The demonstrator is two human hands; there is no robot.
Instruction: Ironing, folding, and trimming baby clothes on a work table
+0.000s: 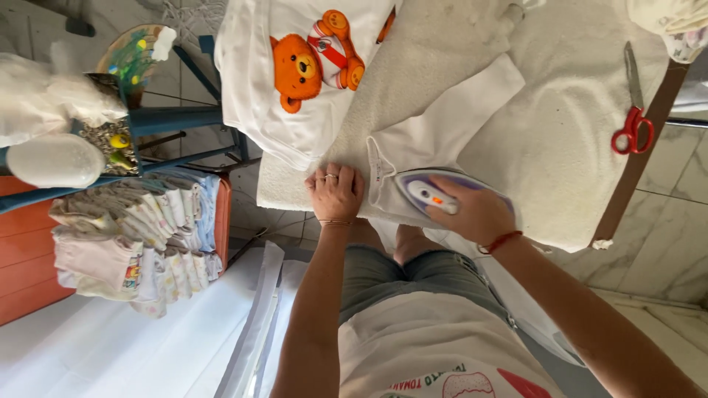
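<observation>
- Nearby, red-handled scissors [633, 118] lie at the far right edge of the padded ironing table [568, 140], well apart from both hands; a white shirt with an orange bear print [302, 66] hangs over its left end.
- Right hand [476, 214] is clenched around the handle of a white and purple iron [431, 193], which rests on a small white garment [435, 140].
- Left hand [335, 193] lies flat, fingers spread, holding nothing, just beside the garment's edge.
- An orange crate [223, 214] on the left holds folded baby clothes [140, 236].

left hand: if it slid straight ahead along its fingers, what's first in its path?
Likely the white shirt with the orange bear print: the left hand lies flat on the padded board cover, fingers toward the shirt's folded edge just beyond.
</observation>
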